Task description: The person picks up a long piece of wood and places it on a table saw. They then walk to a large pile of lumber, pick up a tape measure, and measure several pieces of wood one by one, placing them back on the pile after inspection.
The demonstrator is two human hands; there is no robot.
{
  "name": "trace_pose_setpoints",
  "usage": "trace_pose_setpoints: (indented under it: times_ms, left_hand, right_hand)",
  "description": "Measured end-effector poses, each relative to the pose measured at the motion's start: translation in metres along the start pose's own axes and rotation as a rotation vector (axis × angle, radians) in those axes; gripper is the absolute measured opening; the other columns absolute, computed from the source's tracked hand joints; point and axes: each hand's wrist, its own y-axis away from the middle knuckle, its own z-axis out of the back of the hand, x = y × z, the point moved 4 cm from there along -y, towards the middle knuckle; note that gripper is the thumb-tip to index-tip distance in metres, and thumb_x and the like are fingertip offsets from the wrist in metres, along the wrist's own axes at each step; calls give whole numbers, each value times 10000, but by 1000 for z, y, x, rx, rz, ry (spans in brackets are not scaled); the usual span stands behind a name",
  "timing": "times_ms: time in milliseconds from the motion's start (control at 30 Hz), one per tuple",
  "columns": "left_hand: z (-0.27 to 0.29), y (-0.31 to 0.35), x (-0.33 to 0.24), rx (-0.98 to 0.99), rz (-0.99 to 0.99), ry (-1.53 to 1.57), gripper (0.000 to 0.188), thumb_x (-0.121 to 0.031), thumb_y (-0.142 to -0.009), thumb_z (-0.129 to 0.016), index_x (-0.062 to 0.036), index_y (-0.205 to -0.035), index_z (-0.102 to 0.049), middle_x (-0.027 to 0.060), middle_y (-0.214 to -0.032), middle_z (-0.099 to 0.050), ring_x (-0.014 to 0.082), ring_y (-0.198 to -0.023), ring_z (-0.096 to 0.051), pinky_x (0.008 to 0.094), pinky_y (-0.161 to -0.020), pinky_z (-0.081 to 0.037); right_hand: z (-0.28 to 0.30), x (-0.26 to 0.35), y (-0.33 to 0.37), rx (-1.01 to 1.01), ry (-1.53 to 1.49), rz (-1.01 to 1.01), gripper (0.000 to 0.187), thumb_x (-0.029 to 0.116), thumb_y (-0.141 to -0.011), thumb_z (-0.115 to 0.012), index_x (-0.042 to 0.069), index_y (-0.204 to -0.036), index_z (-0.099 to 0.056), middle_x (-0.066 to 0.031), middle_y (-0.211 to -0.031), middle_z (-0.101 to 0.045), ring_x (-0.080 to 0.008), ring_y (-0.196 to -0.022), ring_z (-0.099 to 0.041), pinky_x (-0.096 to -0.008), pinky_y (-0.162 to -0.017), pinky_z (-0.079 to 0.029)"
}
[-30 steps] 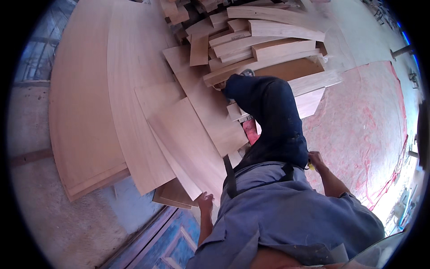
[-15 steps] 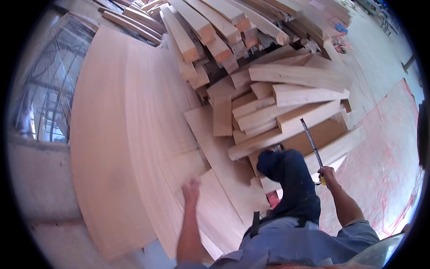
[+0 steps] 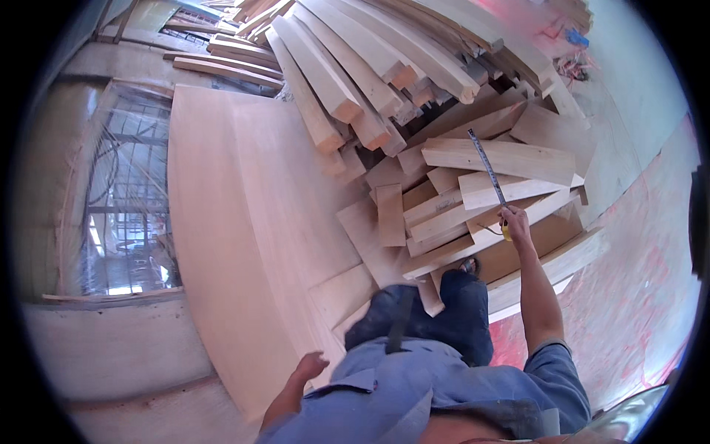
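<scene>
My right hand (image 3: 518, 224) is closed round a tape measure (image 3: 506, 231) with a yellow case. Its narrow blade stands out stiffly, slanting up and left over the loose wood blocks, and the free end is in front of a pale block (image 3: 503, 157). Whether the blade touches any wood I cannot tell. My left hand (image 3: 312, 365) hangs low at my left side, fingers loosely bent and holding nothing. It is nearest to the large upright wood panels (image 3: 214, 244), apart from them as far as I can see.
Long squared timbers (image 3: 318, 70) lie stacked at the far side, ends toward me. Several short blocks and boards are heaped in front of them, near my sandalled foot (image 3: 469, 265). A barred window (image 3: 129, 192) is at the left. Red-stained sheeting (image 3: 629, 259) covers the floor at right.
My right hand has moved forward and up with the tape measure, carrying the blade over the block pile. My left hand has drawn back toward my body. The view has shifted as I stepped.
</scene>
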Motion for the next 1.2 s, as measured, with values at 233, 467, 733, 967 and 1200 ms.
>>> trace_pose_setpoints:
  times_ms: [233, 467, 733, 967, 1200]
  left_hand:
    - [136, 25, 3, 92, 334, 110, 548, -328, -857, -659, 19, -1277, -607, 265, -1142, -670, 367, -1131, -635, 416, -988, -481]
    - [300, -95, -123, -372, 199, 24, 469, -246, -877, -620, -6, -1280, -605, 249, -1127, -678, 383, -1067, -654, 415, -954, -508]
    - [320, -142, -359, -310, -657, -232, 446, -245, -905, -635, -32, -1293, -576, 164, -1246, -634, 311, -1116, -624, 396, -987, -475]
    - [362, -202, -346, -278, -554, 108, 513, -239, -869, -661, -8, -1314, -556, 193, -1222, -642, 361, -1162, -593, 407, -1008, -465]
    - [469, -379, -276, -385, -322, 662, 819, -318, -760, -781, 22, -1421, -440, 214, -1210, -655, 334, -1146, -623, 369, -932, -519]
  right_hand:
    - [112, -212, 44, -328, -109, -284, 239, 239, -824, -616, 16, -759, -674, -76, -644, -587, -169, -559, -551, -337, -518, -439]
    - [112, -390, 246, -605, -380, -773, 159, 172, -787, -591, 80, -659, -569, -45, -608, -504, -183, -483, -502, -359, -434, -393]
    - [16, -427, 369, -589, -244, -880, 179, 172, -775, -616, 17, -687, -597, -116, -594, -559, -277, -454, -569, -416, -417, -462]
    - [7, -351, 275, -610, -401, -631, 234, 232, -817, -610, 3, -859, -635, -113, -597, -561, -252, -462, -567, -374, -414, -473]
    - [6, -263, 214, -806, -449, -522, 164, 170, -825, -570, 20, -800, -631, -90, -647, -565, -222, -485, -537, -346, -447, -462]
